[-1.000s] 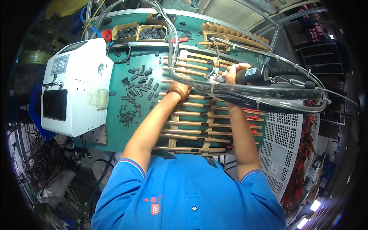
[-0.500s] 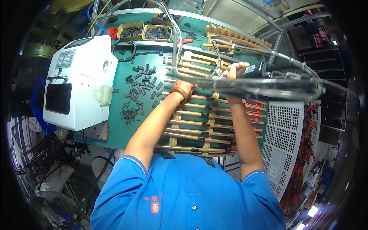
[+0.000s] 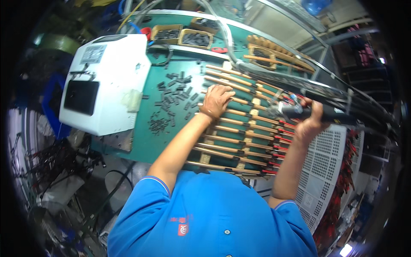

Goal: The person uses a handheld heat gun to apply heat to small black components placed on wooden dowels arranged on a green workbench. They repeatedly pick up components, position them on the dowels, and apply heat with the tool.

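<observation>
My left hand (image 3: 217,101) lies over one of the light-brown rods, fingers curled down onto it; the contact underneath is hidden. My right hand (image 3: 310,121) grips a black handheld power tool (image 3: 299,112) with a metal nose, over the right-hand part of the row. Several such rods (image 3: 224,129) lie side by side across pale wooden supports (image 3: 205,159). Small black fittings (image 3: 246,133) sit midway along them, and red pieces (image 3: 278,142) are at their right ends.
Loose black parts (image 3: 182,92) and a heap of smaller pieces (image 3: 158,125) lie on the green table (image 3: 139,147). A white machine (image 3: 109,77) stands left. Boxes of black parts (image 3: 196,38) are at the back; thick hoses (image 3: 278,77) cross above the rods. A white perforated panel (image 3: 323,158) stands right.
My right hand has moved right and nearer with the power tool, toward the red ends. The hoses have swung away from my left hand, which stays over the rods. The whole view has shifted slightly.
</observation>
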The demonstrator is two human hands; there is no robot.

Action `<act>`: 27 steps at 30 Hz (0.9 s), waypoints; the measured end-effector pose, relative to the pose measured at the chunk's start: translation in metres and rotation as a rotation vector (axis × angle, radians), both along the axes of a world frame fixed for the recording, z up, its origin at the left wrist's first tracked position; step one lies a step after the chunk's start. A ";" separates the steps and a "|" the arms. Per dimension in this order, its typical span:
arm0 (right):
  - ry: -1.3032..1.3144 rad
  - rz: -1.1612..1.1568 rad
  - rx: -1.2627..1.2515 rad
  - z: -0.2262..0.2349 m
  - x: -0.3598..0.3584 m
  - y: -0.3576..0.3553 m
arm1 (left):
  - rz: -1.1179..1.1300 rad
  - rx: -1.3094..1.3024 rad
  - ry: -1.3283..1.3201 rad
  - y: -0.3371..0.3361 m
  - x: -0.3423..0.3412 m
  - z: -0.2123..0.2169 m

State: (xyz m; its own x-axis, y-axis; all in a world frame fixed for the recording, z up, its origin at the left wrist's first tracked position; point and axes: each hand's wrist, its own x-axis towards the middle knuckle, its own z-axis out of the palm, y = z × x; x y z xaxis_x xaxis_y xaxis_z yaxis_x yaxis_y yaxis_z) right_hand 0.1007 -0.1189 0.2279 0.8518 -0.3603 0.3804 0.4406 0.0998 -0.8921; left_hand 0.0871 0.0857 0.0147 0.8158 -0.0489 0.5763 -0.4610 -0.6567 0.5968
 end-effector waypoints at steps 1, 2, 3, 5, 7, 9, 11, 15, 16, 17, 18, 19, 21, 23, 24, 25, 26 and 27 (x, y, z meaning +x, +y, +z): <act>0.005 0.015 -0.029 -0.002 -0.007 -0.007 | 0.118 -0.100 0.023 0.010 -0.017 0.013; 0.036 0.033 -0.034 -0.002 -0.015 -0.010 | 0.232 -0.127 0.055 0.025 -0.035 0.007; 0.067 0.048 -0.041 -0.001 -0.025 -0.010 | 0.345 -0.155 0.084 0.041 -0.052 -0.002; 0.097 0.103 0.026 0.007 -0.041 -0.001 | 0.621 -0.196 0.190 0.077 -0.088 -0.019; 0.091 0.110 0.016 0.007 -0.048 0.002 | 0.740 -0.170 0.274 0.118 -0.120 -0.027; 0.058 0.141 -0.025 0.011 -0.052 0.005 | 0.759 -0.112 0.355 0.148 -0.138 -0.028; 0.058 0.121 -0.044 0.012 -0.051 0.009 | 0.703 -0.032 0.460 0.167 -0.147 -0.033; 0.043 0.085 0.017 0.014 -0.049 0.019 | 0.320 0.186 0.443 0.171 -0.144 -0.043; 0.042 0.086 0.026 0.014 -0.051 0.020 | 0.281 0.301 0.411 0.169 -0.139 -0.046; 0.039 0.085 0.034 0.014 -0.051 0.018 | 0.258 0.338 0.403 0.168 -0.134 -0.046; 0.038 0.091 0.019 0.013 -0.051 0.016 | 0.235 0.374 0.394 0.168 -0.130 -0.046; 0.041 0.090 0.017 0.012 -0.053 0.017 | 0.212 0.411 0.385 0.167 -0.127 -0.046; 0.033 0.107 0.037 0.013 -0.054 0.018 | 0.134 0.482 0.316 0.171 -0.123 -0.050; 0.057 0.097 0.078 0.011 -0.056 0.017 | 0.067 0.566 0.276 0.178 -0.123 -0.053; 0.042 0.130 0.074 0.010 -0.055 0.016 | 0.048 0.577 0.257 0.181 -0.121 -0.053; 0.026 0.161 0.060 0.009 -0.054 0.014 | 0.026 0.578 0.234 0.181 -0.122 -0.053; 0.011 0.162 0.049 0.008 -0.053 0.012 | 0.015 0.580 0.227 0.180 -0.121 -0.049; -0.002 0.168 0.040 0.006 -0.052 0.011 | 0.009 0.584 0.224 0.180 -0.122 -0.046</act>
State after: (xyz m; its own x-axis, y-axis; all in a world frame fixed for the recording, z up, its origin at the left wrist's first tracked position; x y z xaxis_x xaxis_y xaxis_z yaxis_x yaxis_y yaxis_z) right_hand 0.0489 -0.1078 0.2343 0.9007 -0.2276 0.3702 0.4163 0.2079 -0.8851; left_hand -0.0348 0.2659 -0.0308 0.9155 -0.2969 0.2714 -0.3592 -0.9071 0.2195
